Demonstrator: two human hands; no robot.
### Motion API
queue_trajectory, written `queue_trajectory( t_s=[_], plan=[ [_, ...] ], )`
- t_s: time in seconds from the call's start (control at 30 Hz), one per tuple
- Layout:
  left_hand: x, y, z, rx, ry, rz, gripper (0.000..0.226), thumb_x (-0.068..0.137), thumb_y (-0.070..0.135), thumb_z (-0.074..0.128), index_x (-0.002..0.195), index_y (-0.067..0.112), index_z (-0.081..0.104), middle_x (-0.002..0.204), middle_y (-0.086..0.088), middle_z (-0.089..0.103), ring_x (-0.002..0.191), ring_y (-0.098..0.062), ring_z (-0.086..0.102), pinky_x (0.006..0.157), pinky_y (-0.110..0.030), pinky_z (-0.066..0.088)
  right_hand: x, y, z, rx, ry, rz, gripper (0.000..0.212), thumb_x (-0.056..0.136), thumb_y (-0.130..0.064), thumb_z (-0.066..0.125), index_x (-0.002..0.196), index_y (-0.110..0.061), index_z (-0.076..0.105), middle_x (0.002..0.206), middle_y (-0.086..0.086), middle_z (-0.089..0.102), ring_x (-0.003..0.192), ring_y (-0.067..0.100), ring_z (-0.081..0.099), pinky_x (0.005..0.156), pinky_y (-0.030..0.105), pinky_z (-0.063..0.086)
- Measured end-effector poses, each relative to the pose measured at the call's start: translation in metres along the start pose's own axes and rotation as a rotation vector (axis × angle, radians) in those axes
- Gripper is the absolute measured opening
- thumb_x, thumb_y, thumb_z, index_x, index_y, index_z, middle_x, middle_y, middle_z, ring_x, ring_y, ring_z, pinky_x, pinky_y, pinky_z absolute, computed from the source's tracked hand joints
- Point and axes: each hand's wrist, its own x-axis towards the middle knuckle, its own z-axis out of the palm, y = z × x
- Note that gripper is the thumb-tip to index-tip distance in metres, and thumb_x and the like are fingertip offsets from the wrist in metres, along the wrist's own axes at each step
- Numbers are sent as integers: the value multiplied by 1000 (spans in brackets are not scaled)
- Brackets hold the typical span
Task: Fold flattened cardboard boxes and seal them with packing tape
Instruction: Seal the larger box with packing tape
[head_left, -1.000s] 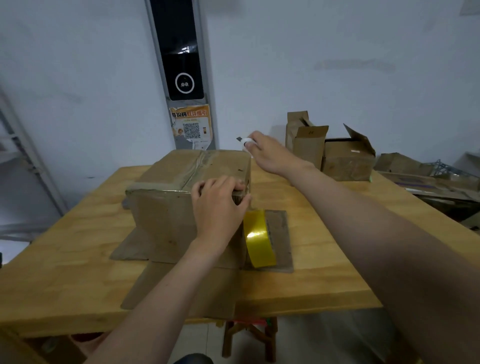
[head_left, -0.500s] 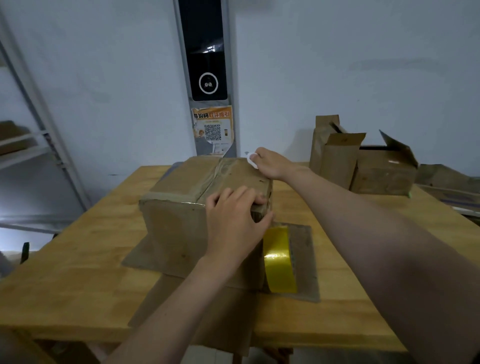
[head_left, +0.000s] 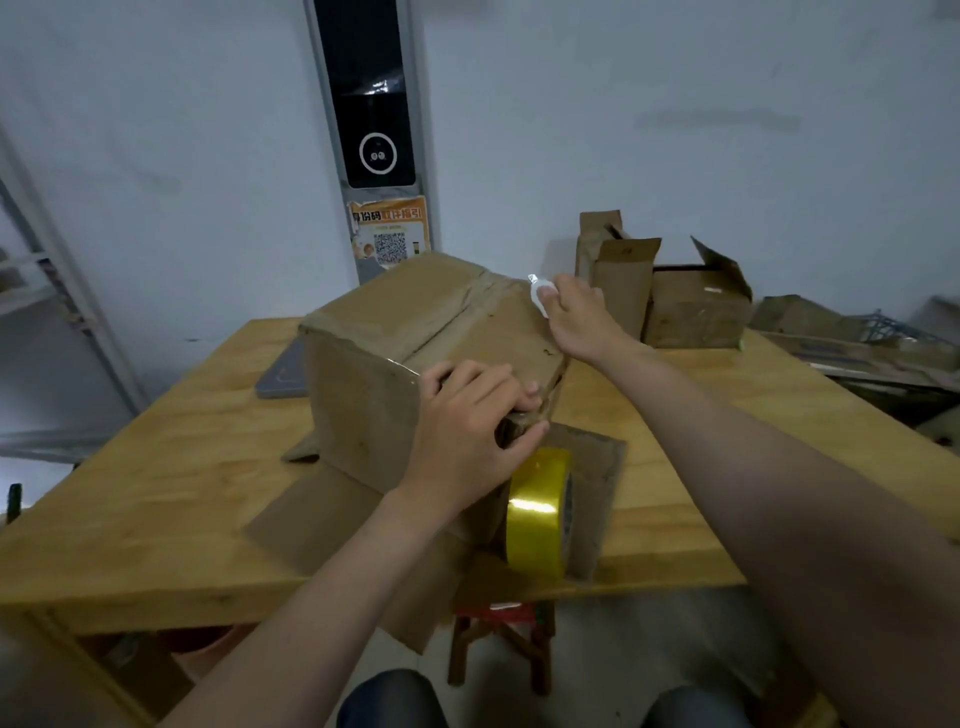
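Wide open wood on the near left of the surface (head_left: 156, 493), easy reach there. The middle is blocked: the cardboard box (head_left: 405, 322) stands tall on a flat cardboard sheet (head_left: 602, 467), the left hand (head_left: 467, 431) grips its near right corner, and the right hand (head_left: 576, 317), pinching a small white tool (head_left: 537, 299), sits at its far right top edge. Just beside the box, the yellow tape roll (head_left: 537, 512) stands on edge and closes that gap. Behind the box on the left, a flat grey slab (head_left: 283, 371) lies low. Far right, a tall open box (head_left: 623, 283) and a wider open box (head_left: 696, 312) stand by the wall, with a cardboard heap (head_left: 852, 343) beside them
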Motion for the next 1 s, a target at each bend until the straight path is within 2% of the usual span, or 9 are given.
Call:
queue_trajectory(
  t_s=[0.1,0.17,0.27,0.47,0.6,0.8,0.87,0.93,1.0],
  plan=[
    [-3,2,-4,-142,-42,57,17,83,31,81,88,18,71,103,10,72,113,-16,66,111,-48,33,-35,14,-17,-24,90,132,29,109,-35,26,109,-15,47,122,18,52,119,38,43,90,38,26],
    [-3,0,-8,-257,-100,76,16,84,24,82,89,14,70,107,6,73,120,-16,64,122,-55,21,-61,19,-30,-55,146,226,37,109,-36,26,122,-10,48,132,22,48,123,41,39,95,43,30],
    [-3,-6,-16,-381,-209,45,13,86,14,80,91,11,68,115,4,72,130,-15,58,127,-53,12,-96,18,-46,-175,234,350,41,109,-35,29,130,-5,48,137,28,43,123,42,36,99,46,31],
    [8,-31,-22,-473,-322,-276,28,89,2,74,101,25,66,127,7,69,136,-4,51,116,-44,42,-125,-6,-56,-245,264,421,45,109,-37,31,137,-5,46,142,25,36,127,40,31,101,46,32],
    [25,-48,-14,-456,-355,-355,40,89,0,74,101,38,65,128,8,69,132,2,53,114,-36,44,-120,-12,-60,-249,217,441,44,108,-38,31,135,-8,49,142,24,35,129,40,29,103,46,32],
    [38,-76,5,-488,-376,-432,35,89,0,74,107,30,70,125,13,70,124,1,58,110,-29,47,-106,-12,-67,-482,63,416,46,106,-42,30,136,-15,53,139,21,43,128,42,38,104,52,34],
    [43,-81,10,-502,-397,-447,34,88,3,76,106,31,70,122,14,71,120,3,60,104,-23,49,-92,-18,-74,-507,47,308,46,105,-45,32,132,-17,57,139,18,46,130,42,37,105,54,34],
    [47,-88,11,-511,-407,-460,33,87,7,78,110,30,71,117,17,72,114,6,60,94,-14,48,-80,-27,-75,-366,92,55,34,105,-44,37,108,-21,62,118,9,56,116,33,47,89,42,40],
    [51,-94,11,-535,-422,-467,39,85,8,81,115,29,70,113,19,72,110,10,60,85,-8,48,-74,-40,-69,-119,20,-115,22,106,-43,41,89,-32,51,91,-5,57,90,13,55,69,32,37]
  ],
)
